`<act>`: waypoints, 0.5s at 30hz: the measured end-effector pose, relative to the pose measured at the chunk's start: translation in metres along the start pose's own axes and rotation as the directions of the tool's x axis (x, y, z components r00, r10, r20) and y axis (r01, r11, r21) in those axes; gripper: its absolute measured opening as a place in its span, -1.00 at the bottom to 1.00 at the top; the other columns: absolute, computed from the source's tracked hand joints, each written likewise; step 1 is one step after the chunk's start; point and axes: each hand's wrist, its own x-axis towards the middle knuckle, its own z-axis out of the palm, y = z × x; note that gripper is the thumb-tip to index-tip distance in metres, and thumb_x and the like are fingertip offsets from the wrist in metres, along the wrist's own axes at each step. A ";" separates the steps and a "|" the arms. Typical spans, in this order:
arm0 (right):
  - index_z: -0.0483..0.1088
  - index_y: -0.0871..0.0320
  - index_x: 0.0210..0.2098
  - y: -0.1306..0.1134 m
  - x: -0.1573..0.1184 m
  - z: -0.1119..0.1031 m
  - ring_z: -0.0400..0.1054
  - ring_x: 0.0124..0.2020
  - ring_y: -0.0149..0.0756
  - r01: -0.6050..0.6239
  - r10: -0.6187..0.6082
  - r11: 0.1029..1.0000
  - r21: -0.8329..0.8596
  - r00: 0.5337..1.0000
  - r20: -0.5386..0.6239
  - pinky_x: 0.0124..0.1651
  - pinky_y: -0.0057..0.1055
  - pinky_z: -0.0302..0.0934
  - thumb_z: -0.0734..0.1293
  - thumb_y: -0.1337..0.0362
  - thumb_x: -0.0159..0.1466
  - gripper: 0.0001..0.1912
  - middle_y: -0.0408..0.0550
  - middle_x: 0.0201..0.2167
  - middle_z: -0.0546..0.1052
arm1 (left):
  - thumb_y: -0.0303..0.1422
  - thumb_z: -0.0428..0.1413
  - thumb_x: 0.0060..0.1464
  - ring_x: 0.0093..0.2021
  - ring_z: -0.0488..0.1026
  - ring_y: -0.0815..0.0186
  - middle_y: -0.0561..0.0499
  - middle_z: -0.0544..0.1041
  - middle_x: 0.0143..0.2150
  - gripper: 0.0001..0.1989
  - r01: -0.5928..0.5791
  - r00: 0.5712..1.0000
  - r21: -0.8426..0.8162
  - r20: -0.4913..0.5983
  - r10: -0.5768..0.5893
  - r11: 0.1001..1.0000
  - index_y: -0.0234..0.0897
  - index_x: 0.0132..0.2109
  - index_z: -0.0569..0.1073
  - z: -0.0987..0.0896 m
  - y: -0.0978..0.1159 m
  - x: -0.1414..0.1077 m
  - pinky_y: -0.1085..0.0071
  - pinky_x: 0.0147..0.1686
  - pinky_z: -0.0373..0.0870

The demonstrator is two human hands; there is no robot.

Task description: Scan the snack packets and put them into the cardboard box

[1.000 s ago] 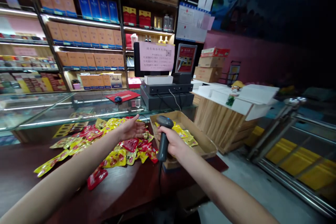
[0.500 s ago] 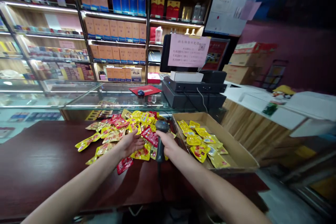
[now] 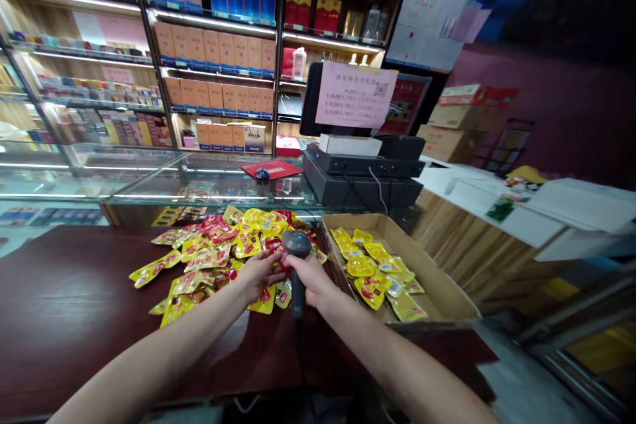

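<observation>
My left hand [image 3: 257, 275] pinches a red snack packet [image 3: 279, 260] and holds it up under the head of a black handheld barcode scanner [image 3: 297, 271]. My right hand [image 3: 312, 278] is shut around the scanner's grip, with the scanner's cord hanging below. Beside my left wrist lies a loose pile of yellow and red foil packets [image 3: 211, 255]. To the right of my right hand, a shallow cardboard box [image 3: 437, 278] holds more packets of the same kind.
The packets lie on a dark wood counter [image 3: 74, 278] in front of a glass display case [image 3: 149, 175]. A cash register [image 3: 362, 189] with a pink notice [image 3: 355, 94] stands behind the box. Stocked shelves [image 3: 213, 46] rise behind.
My view has levelled and turned left since the oldest frame. My left hand has moved right, bringing the red packet up to the scanner head, and the two hands are now close together.
</observation>
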 end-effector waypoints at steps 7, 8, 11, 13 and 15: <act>0.45 0.20 -0.43 -0.004 -0.017 -0.008 0.31 -0.48 -0.42 0.136 -0.136 0.990 -0.023 0.991 0.004 -0.39 -0.51 0.15 0.34 0.39 -0.12 -0.80 -0.19 -0.52 0.50 | -0.39 0.15 0.01 -0.65 0.38 0.46 0.07 0.46 -0.55 -0.89 0.054 0.998 0.066 -0.022 -0.053 0.996 -0.32 -0.31 0.38 0.013 0.018 -0.002 0.55 -0.66 0.34; 0.45 0.20 -0.42 -0.005 -0.018 -0.010 0.31 -0.46 -0.42 0.150 -0.149 0.988 -0.035 0.989 0.011 -0.37 -0.52 0.16 0.34 0.39 -0.11 -0.79 -0.19 -0.51 0.51 | -0.37 0.19 -0.03 -0.62 0.40 0.45 0.07 0.48 -0.51 -0.85 0.024 1.000 0.079 -0.011 -0.023 0.997 -0.31 -0.30 0.39 0.014 0.021 -0.002 0.55 -0.66 0.33; 0.44 0.20 -0.45 -0.008 -0.017 -0.015 0.31 -0.47 -0.43 0.184 -0.183 0.981 -0.057 0.983 0.023 -0.37 -0.53 0.17 0.32 0.40 -0.10 -0.84 -0.20 -0.53 0.50 | -0.35 0.31 -0.19 -0.52 0.47 0.40 0.03 0.54 -0.41 -0.69 -0.103 0.994 0.164 0.055 0.096 0.981 -0.28 -0.25 0.43 0.013 0.029 -0.001 0.52 -0.56 0.37; 0.43 0.20 -0.46 -0.011 -0.016 -0.018 0.32 -0.49 -0.44 0.175 -0.175 0.984 -0.040 0.985 0.003 -0.39 -0.53 0.19 0.33 0.41 -0.11 -0.84 -0.20 -0.53 0.49 | -0.33 0.33 -0.24 -0.47 0.49 0.37 0.00 0.56 -0.37 -0.64 -0.153 0.986 0.209 0.102 0.134 0.966 -0.29 -0.23 0.45 0.011 0.034 0.002 0.48 -0.48 0.40; 0.43 0.20 -0.43 -0.016 -0.016 -0.019 0.35 -0.49 -0.42 0.132 -0.132 0.991 -0.003 0.991 0.010 -0.43 -0.51 0.22 0.35 0.39 -0.11 -0.81 -0.16 -0.50 0.51 | -0.33 0.34 -0.26 -0.45 0.50 0.35 -0.02 0.57 -0.38 -0.63 -0.188 0.977 0.211 0.135 0.162 0.959 -0.32 -0.24 0.46 0.007 0.039 0.007 0.47 -0.44 0.40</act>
